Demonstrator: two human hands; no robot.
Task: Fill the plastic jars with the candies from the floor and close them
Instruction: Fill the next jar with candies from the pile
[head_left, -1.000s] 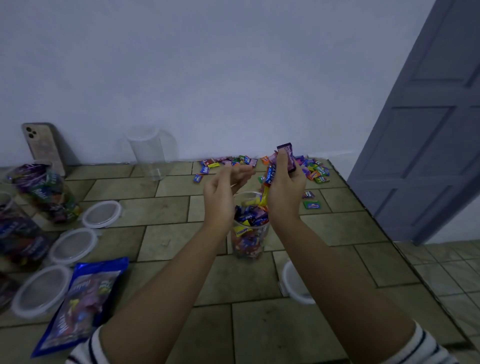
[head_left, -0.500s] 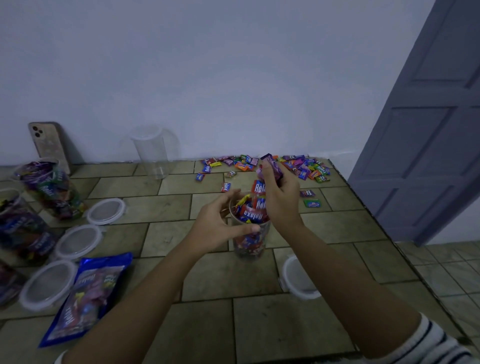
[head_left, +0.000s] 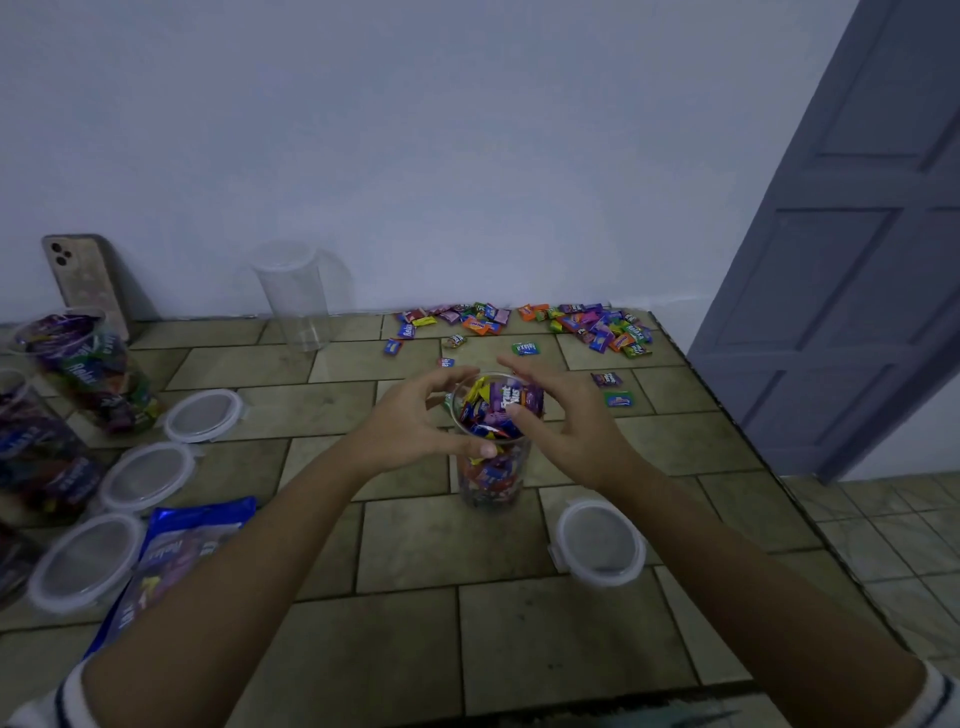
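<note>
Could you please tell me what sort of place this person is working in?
Probably a room in a home: a tiled floor meets a plain wall, a panelled door stands at the right, and a phone leans against it.

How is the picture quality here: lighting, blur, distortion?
Head view: dim, bluish, even light with no glare; the phone throws only a soft shadow on the wall. Head view: wide-angle bend leans the door inward at the right edge. Head view: left hand, right hand and the candy jar are sharp; the filled jars at the left edge are dark and smeared.
</note>
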